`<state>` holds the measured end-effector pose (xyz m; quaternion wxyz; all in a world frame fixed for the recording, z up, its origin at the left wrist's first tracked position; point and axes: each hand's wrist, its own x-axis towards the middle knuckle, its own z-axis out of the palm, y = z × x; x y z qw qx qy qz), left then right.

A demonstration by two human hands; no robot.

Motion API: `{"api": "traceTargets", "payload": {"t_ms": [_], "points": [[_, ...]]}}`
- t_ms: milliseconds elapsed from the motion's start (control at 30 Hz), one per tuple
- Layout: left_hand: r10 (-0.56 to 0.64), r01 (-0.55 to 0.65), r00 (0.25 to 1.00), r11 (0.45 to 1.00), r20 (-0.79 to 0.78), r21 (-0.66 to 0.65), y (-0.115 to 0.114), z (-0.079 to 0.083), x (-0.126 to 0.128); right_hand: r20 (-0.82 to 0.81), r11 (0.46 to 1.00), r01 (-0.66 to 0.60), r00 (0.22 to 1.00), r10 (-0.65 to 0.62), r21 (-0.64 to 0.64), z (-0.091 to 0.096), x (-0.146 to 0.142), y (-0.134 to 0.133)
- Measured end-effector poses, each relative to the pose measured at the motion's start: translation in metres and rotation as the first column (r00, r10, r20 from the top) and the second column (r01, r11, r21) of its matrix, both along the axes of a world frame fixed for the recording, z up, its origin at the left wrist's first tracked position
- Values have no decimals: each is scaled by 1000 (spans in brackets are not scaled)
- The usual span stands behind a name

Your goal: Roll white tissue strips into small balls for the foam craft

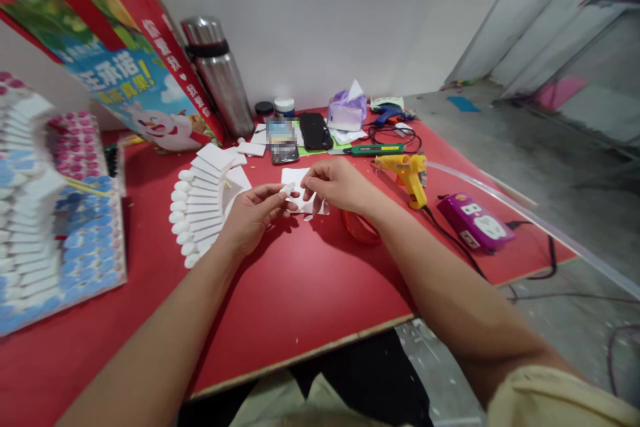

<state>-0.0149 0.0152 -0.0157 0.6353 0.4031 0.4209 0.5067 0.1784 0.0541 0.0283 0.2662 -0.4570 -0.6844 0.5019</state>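
Near the middle of the red table, my left hand (256, 212) pinches a small white piece (288, 189) between thumb and fingertips. Just right of it, my right hand (336, 185) has its fingers bent inward and drawn close; whatever they may hold is too small to make out. Beneath the fingertips lies a white card (295, 177), partly covered by both hands. Beside my left hand, a fan of white cards with round white ends (203, 193) spreads over the table. A red ring, like a tape roll (361, 229), sits under my right wrist.
To the right are a yellow glue gun (407, 172) with a long clear stick, and a purple power strip (473, 221). Behind lie a green utility knife (377, 149), a black phone (315, 131) and a tissue pack (347, 110). A steel flask (223, 80) stands left.
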Motion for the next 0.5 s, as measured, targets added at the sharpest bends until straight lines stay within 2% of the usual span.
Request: {"api": "traceTargets", "payload": {"t_ms": [100,200,267,333,367,467,500], "points": [[-18,19,999,1000,-44,15,0,1,-2,291,977,-25,956,-38,210,14,4,-3],[-20,23,997,999,-70,44,-1,4,-2,596,891,-132,784,-175,435,29,6,-23],[-9,12,997,998,-72,54,-2,6,-1,704,873,-143,658,-267,465,33,14,-47],[7,-3,998,999,-63,52,-2,8,0,730,861,-89,578,-365,501,29,29,-72],[13,-11,998,999,-59,50,-2,8,0,712,835,-60,557,-427,547,24,39,-84],[12,-9,998,998,-57,58,-2,8,3,580,687,37,504,-640,726,4,73,-105],[6,-2,998,998,-63,64,-3,8,4,550,655,78,474,-688,752,-3,84,-107]]}}
